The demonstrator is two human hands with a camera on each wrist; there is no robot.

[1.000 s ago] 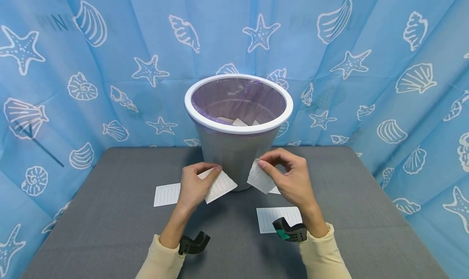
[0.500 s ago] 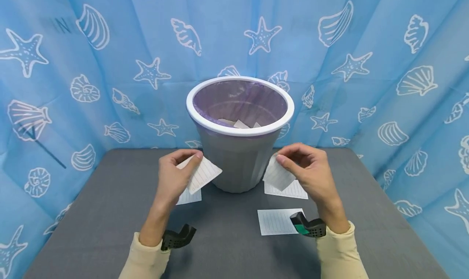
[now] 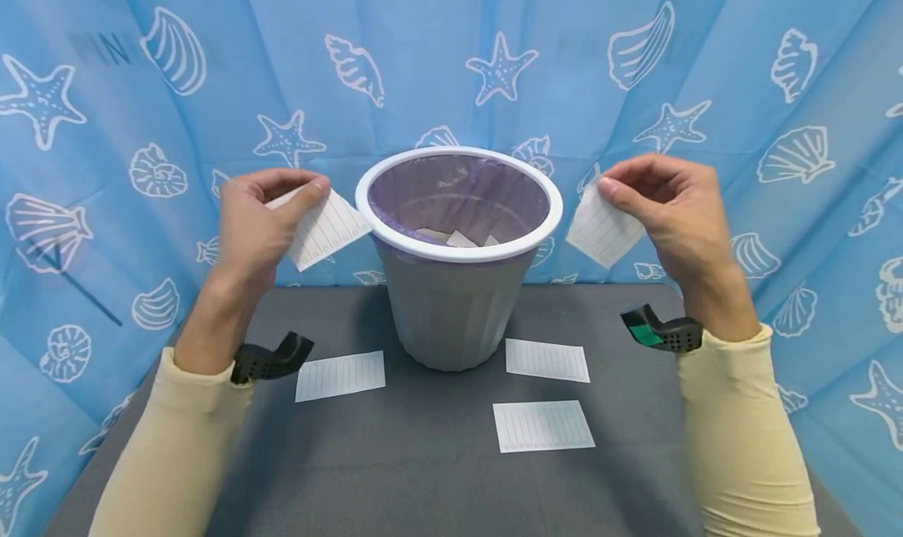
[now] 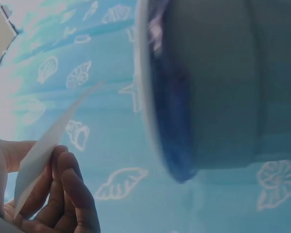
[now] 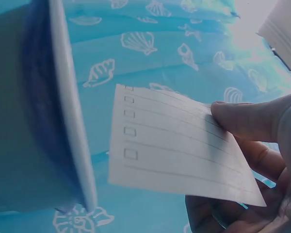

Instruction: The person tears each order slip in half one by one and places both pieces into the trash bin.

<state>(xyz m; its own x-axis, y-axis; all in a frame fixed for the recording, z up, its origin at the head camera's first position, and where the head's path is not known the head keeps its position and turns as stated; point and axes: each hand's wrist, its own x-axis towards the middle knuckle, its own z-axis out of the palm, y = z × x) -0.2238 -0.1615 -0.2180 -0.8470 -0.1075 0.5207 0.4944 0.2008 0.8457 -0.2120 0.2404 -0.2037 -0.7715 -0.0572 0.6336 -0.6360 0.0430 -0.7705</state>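
My left hand (image 3: 247, 227) pinches a piece of lined paper (image 3: 330, 227) between thumb and fingers, left of the trash bin (image 3: 455, 310). That paper's corner overlaps the white rim in the head view. On the other side my right hand (image 3: 680, 212) pinches a second lined piece of paper (image 3: 603, 227), held up at rim height and apart from the bin. In the right wrist view this paper (image 5: 169, 145) shows a column of small checkboxes. The grey bin has a purple liner (image 3: 462, 192), with several paper pieces (image 3: 460, 240) inside, partly hidden by the front rim.
Three lined paper slips lie flat on the grey table (image 3: 423, 490): one slip (image 3: 341, 376) left of the bin's base, another slip (image 3: 547, 361) to its right, and a slip (image 3: 544, 426) nearer the front. A blue shell-patterned curtain (image 3: 416, 59) hangs behind.
Both hands have moved apart and risen from in front of the bin to either side of its rim, each still pinching its paper. The slips on the table are now uncovered.
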